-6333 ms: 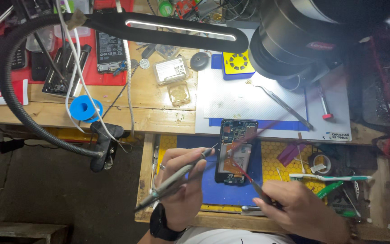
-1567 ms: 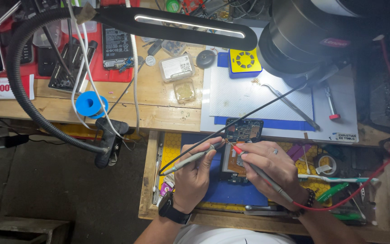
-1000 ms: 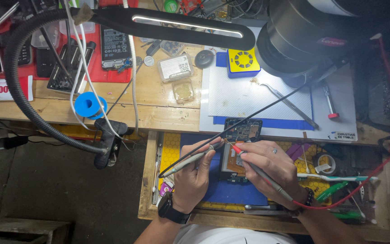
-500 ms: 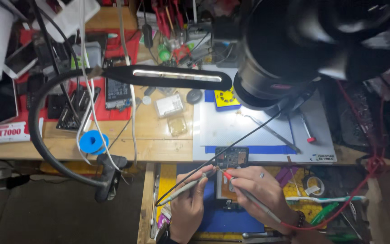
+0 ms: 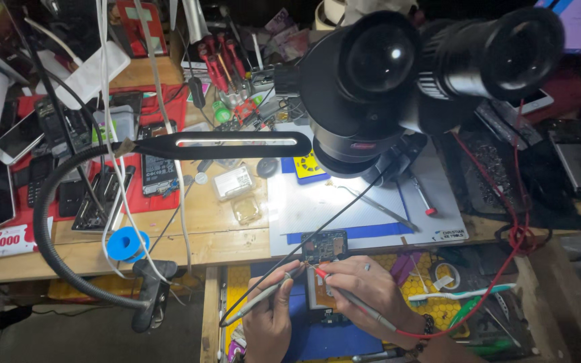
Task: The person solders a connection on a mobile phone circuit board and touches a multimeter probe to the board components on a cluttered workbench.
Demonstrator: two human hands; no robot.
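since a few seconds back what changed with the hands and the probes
The right hand came up from the lower right onto the opened phone, its red-tipped probe now meeting the left hand's grey probe just below the small circuit board. The head tilted up, so the microscope fills more of the view. Both hands kept hold of their probes; the lamp stayed put.

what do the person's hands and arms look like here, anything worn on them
Both hands are bare, with no gloves. The left hand shows no ring, and its wrist is cut off by the frame edge. The right hand has a dark beaded bracelet at the wrist. No sleeves show on either forearm.
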